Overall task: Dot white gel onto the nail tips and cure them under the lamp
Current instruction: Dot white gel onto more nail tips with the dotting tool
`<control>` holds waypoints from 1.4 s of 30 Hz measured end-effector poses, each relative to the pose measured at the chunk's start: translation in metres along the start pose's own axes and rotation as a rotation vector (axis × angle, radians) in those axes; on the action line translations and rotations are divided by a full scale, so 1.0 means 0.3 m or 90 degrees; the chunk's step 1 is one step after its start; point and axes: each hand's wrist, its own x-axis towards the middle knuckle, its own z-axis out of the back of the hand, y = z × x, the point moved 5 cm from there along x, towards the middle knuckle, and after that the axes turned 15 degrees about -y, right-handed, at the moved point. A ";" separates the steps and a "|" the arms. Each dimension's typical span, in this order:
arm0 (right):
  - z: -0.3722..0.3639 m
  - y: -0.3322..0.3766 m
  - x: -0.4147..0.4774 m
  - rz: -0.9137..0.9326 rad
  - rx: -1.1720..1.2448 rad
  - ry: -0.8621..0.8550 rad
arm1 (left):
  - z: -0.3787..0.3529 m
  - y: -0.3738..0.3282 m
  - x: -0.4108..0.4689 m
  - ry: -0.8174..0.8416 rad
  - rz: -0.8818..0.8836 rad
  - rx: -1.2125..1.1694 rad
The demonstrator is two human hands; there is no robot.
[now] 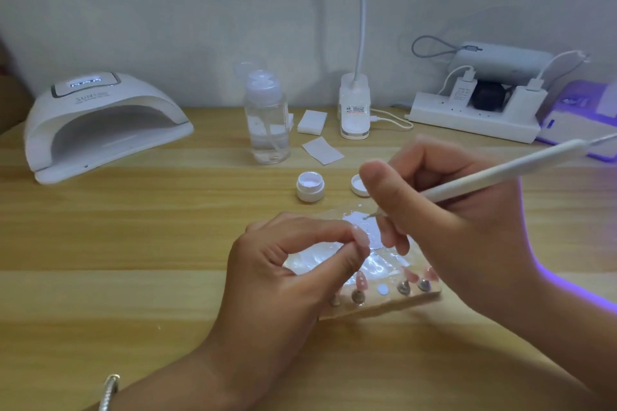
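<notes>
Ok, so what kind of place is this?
Probably a home nail-art desk: a curing lamp and an open jar of white gel on a wooden table, plus a stand of nail tips.

Pale wall (167, 10), light wooden table (133, 243), violet glow (564, 284) at right.
</notes>
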 end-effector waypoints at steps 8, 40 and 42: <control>-0.003 -0.008 -0.021 0.013 -0.022 -0.006 | -0.006 -0.017 0.003 -0.008 -0.058 0.009; -0.009 -0.020 -0.024 0.013 -0.052 0.022 | -0.009 -0.012 0.002 0.002 -0.081 0.022; -0.009 -0.019 -0.027 0.009 -0.047 0.023 | -0.009 -0.015 0.002 0.003 -0.081 0.029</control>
